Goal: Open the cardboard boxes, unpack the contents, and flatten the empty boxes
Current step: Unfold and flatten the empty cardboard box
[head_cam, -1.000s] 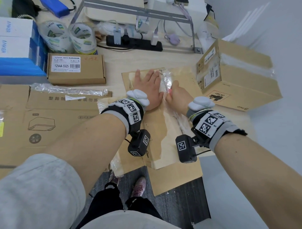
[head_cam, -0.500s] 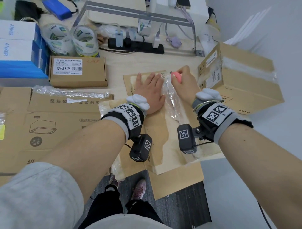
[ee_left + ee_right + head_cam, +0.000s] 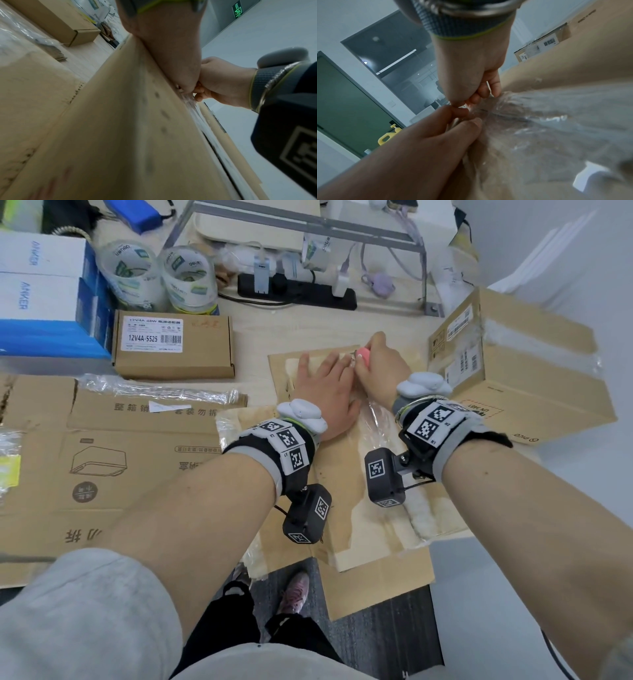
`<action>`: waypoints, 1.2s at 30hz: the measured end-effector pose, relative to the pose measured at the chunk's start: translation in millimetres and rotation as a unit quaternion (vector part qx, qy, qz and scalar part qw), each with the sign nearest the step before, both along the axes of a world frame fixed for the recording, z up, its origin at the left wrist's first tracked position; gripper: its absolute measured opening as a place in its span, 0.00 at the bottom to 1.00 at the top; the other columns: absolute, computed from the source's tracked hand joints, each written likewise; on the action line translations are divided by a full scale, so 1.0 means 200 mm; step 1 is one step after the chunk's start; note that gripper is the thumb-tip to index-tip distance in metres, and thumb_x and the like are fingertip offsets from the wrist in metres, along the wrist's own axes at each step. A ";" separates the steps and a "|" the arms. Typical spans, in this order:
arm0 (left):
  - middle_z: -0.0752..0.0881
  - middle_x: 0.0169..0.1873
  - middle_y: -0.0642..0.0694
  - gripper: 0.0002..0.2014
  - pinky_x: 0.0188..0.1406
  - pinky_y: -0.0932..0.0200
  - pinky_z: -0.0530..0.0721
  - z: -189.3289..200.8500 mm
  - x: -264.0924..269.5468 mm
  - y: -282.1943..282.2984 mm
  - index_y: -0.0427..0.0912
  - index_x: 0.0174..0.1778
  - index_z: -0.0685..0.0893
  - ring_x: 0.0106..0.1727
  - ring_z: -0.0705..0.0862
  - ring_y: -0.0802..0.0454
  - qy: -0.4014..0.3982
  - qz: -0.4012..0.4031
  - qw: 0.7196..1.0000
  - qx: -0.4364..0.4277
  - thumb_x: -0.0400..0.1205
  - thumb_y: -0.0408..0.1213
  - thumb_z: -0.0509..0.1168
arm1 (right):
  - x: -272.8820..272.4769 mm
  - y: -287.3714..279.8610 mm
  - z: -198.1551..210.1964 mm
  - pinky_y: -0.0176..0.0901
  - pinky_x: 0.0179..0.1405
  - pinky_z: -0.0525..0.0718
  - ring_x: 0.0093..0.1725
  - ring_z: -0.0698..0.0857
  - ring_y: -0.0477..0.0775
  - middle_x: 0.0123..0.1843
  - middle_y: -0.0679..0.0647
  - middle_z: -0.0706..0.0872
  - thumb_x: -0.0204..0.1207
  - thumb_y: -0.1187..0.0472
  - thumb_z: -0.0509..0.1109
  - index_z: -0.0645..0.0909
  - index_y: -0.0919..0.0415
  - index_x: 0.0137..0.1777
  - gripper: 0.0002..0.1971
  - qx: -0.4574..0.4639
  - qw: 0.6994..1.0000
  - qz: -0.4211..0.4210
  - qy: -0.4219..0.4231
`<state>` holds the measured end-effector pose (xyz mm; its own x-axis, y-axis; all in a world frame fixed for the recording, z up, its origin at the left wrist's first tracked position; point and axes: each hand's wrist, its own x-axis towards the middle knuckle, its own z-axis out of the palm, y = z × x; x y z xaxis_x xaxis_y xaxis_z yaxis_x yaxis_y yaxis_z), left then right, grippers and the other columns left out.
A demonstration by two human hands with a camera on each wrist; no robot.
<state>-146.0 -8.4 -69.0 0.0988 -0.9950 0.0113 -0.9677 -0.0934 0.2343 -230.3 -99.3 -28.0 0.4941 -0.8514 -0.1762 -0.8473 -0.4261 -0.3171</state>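
A flattened cardboard box [image 3: 342, 474] lies on the desk and overhangs its front edge. A strip of clear tape [image 3: 380, 433] runs along its seam. My left hand [image 3: 323, 381] lies flat on the cardboard with fingers straight and spread, just left of the tape. My right hand [image 3: 368, 359] is curled around a small pink tool [image 3: 363, 356] at the far end of the tape, touching my left fingertips. The right wrist view shows my right fingers [image 3: 488, 89] bunched at the crinkled tape [image 3: 556, 115]. A sealed cardboard box [image 3: 520, 364] stands at the right.
A small labelled carton [image 3: 174, 347], tape rolls [image 3: 161, 278] and blue-white boxes [image 3: 44, 302] sit at the back left. Flattened cartons [image 3: 113, 460] with a crumpled tape strip [image 3: 157, 392] cover the left. A black power strip [image 3: 298, 292] and metal stand lie behind.
My right hand has moved away from me along the tape, from mid-seam to the far end, and the pink tool now shows in it. My left hand stays pressed on the cardboard.
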 end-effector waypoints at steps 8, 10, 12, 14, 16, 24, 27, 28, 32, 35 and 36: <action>0.59 0.83 0.47 0.31 0.79 0.33 0.44 0.02 -0.01 0.00 0.41 0.83 0.56 0.84 0.53 0.49 0.003 0.000 1.000 0.022 0.86 0.51 0.49 | 0.01 0.00 -0.02 0.51 0.40 0.74 0.44 0.82 0.66 0.50 0.65 0.84 0.86 0.55 0.51 0.64 0.68 0.64 0.16 -0.006 1.000 0.004 0.024; 0.59 0.83 0.47 0.30 0.79 0.33 0.43 0.02 -0.01 0.00 0.42 0.84 0.56 0.84 0.53 0.49 0.010 0.003 1.000 0.021 0.86 0.49 0.48 | 0.01 -0.01 -0.02 0.50 0.39 0.73 0.41 0.80 0.63 0.50 0.64 0.84 0.86 0.55 0.51 0.63 0.67 0.64 0.16 -0.003 0.999 0.011 0.040; 0.60 0.83 0.47 0.29 0.79 0.33 0.42 0.02 -0.01 0.00 0.42 0.84 0.55 0.84 0.53 0.50 0.010 0.005 1.000 0.021 0.86 0.47 0.48 | 0.01 -0.01 -0.02 0.49 0.39 0.72 0.41 0.79 0.61 0.50 0.64 0.83 0.86 0.56 0.51 0.63 0.68 0.65 0.16 0.001 0.999 0.013 0.052; 0.60 0.83 0.47 0.29 0.79 0.33 0.41 0.03 0.00 0.00 0.43 0.84 0.54 0.84 0.52 0.50 0.009 0.003 1.000 0.026 0.86 0.47 0.47 | 0.02 -0.02 -0.01 0.49 0.39 0.71 0.41 0.80 0.62 0.51 0.64 0.83 0.86 0.57 0.51 0.63 0.68 0.66 0.16 -0.001 0.998 0.016 0.060; 0.60 0.83 0.47 0.29 0.79 0.33 0.40 0.03 0.01 0.00 0.43 0.85 0.54 0.84 0.52 0.50 0.014 0.002 0.999 0.030 0.87 0.47 0.47 | 0.03 -0.03 0.00 0.49 0.39 0.69 0.40 0.77 0.62 0.51 0.64 0.83 0.85 0.58 0.52 0.63 0.68 0.66 0.15 0.003 0.997 0.020 0.070; 0.61 0.83 0.48 0.26 0.78 0.32 0.40 0.03 0.01 -0.01 0.45 0.83 0.59 0.85 0.52 0.50 0.012 -0.002 0.999 0.035 0.87 0.45 0.48 | 0.02 0.01 -0.04 0.50 0.38 0.70 0.38 0.76 0.61 0.44 0.60 0.77 0.85 0.57 0.53 0.63 0.68 0.65 0.16 0.000 0.995 0.007 0.100; 0.60 0.83 0.48 0.26 0.78 0.32 0.40 0.04 0.00 -0.01 0.44 0.83 0.59 0.85 0.52 0.50 0.020 0.000 0.999 0.037 0.88 0.44 0.46 | 0.00 0.02 -0.06 0.51 0.37 0.70 0.37 0.76 0.61 0.43 0.59 0.78 0.85 0.57 0.52 0.62 0.67 0.65 0.15 -0.005 0.996 -0.005 0.093; 0.60 0.83 0.48 0.26 0.78 0.32 0.39 0.04 0.00 0.00 0.44 0.83 0.59 0.85 0.52 0.50 0.021 0.000 0.999 0.038 0.88 0.44 0.45 | 0.00 0.03 -0.07 0.51 0.37 0.70 0.37 0.76 0.61 0.42 0.59 0.77 0.85 0.57 0.51 0.62 0.67 0.65 0.15 -0.009 0.995 -0.007 0.094; 0.61 0.82 0.48 0.25 0.78 0.32 0.39 0.05 0.00 0.00 0.45 0.82 0.62 0.85 0.52 0.50 0.021 0.002 0.999 0.033 0.88 0.44 0.44 | 0.00 0.04 -0.07 0.49 0.36 0.68 0.34 0.75 0.59 0.41 0.59 0.77 0.85 0.58 0.51 0.63 0.67 0.66 0.15 0.008 0.994 -0.019 0.110; 0.61 0.83 0.48 0.24 0.78 0.33 0.39 0.05 0.00 0.00 0.45 0.82 0.62 0.85 0.51 0.50 0.024 0.002 0.999 0.036 0.88 0.44 0.43 | -0.02 0.04 -0.07 0.48 0.38 0.66 0.30 0.74 0.55 0.46 0.61 0.83 0.88 0.53 0.45 0.68 0.62 0.57 0.14 0.019 0.994 -0.059 0.095; 0.61 0.83 0.49 0.24 0.78 0.33 0.39 0.05 0.00 0.00 0.45 0.82 0.62 0.85 0.51 0.50 0.025 0.002 0.999 0.037 0.89 0.44 0.43 | -0.02 0.05 -0.07 0.48 0.39 0.67 0.33 0.77 0.56 0.49 0.63 0.84 0.87 0.54 0.46 0.68 0.62 0.57 0.14 0.012 0.994 -0.058 0.094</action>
